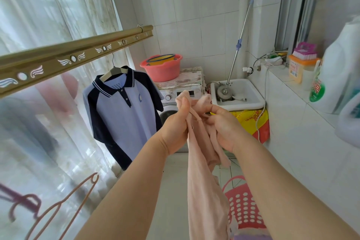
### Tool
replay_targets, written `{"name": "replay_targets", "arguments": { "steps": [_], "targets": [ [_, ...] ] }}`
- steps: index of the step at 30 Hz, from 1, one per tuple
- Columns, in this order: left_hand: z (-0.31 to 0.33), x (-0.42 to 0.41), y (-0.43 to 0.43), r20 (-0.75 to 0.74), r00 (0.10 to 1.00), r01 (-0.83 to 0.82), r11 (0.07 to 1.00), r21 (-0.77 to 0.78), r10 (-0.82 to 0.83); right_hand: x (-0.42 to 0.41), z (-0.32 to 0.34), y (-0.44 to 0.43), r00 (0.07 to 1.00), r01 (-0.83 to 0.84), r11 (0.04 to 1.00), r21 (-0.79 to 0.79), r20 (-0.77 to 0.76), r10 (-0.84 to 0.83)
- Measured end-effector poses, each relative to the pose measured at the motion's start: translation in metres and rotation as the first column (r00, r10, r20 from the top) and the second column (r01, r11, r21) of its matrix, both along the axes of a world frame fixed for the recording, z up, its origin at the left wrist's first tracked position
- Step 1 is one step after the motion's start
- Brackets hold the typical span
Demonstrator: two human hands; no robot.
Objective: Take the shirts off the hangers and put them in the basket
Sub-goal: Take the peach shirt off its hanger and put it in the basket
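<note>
Left hand [176, 122] and right hand [224, 130] each clench the bunched pink shirt [204, 191], fingers curled round it. Shirt appears off its hanger; next move, as judged: lower it into the basket [243, 206], near right.

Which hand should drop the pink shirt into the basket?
Probably right: the right hand grips the pink shirt on the same side as the basket; the left hand holds it farther away.
</note>
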State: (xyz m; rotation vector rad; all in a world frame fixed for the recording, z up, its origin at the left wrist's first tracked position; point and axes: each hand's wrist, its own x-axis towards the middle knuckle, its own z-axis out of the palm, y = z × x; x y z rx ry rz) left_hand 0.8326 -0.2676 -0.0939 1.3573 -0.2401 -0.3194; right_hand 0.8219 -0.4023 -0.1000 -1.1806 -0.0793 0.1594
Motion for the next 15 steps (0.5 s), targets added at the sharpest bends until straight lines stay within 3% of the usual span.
{"name": "replay_targets", "arguments": {
  "steps": [2, 4, 6, 8, 10, 12, 13, 15],
  "targets": [
    [-0.001, 0.002, -0.002, 0.031, 1.000, -0.007, 1.000, 0.030, 0.006, -0.006, 0.005, 0.004, 0.990, -0.117, 0.993, -0.010, 0.082, 0.117],
    [-0.004, 0.005, -0.002, 0.063, 0.996, -0.069, 0.997, 0.032, 0.067, -0.012, 0.002, 0.007, 0.972, -0.159, 0.980, -0.118, 0.158, 0.176],
    [-0.005, 0.005, -0.002, 0.081, 0.991, -0.107, 0.994, 0.034, 0.104, -0.012, -0.003, 0.009, 0.972, -0.006, 0.951, -0.308, 0.222, 0.078],
    [-0.010, 0.008, 0.001, 0.079, 0.995, -0.067, 0.997, 0.031, 0.064, -0.009, -0.006, 0.008, 0.956, 0.200, 0.905, -0.375, 0.277, -0.096],
    [-0.006, 0.007, 0.003, 0.103, 0.988, -0.116, 0.993, 0.030, 0.112, -0.003, -0.005, 0.000, 0.934, 0.249, 0.868, -0.429, 0.343, -0.098],
    [0.004, 0.004, 0.011, 0.271, 0.934, -0.269, 0.957, 0.104, 0.233, 0.001, -0.002, -0.011, 0.927, 0.141, 0.833, -0.534, 0.367, 0.078],
    [0.009, 0.004, 0.017, 0.402, 0.895, -0.287, 0.939, 0.189, 0.193, 0.001, 0.001, -0.015, 0.920, 0.079, 0.804, -0.589, 0.353, 0.168],
    [0.017, 0.003, 0.028, 0.555, 0.829, -0.225, 0.865, 0.448, -0.072, 0.001, 0.006, -0.020, 0.912, 0.013, 0.742, -0.670, 0.313, 0.266]
  ]
}}
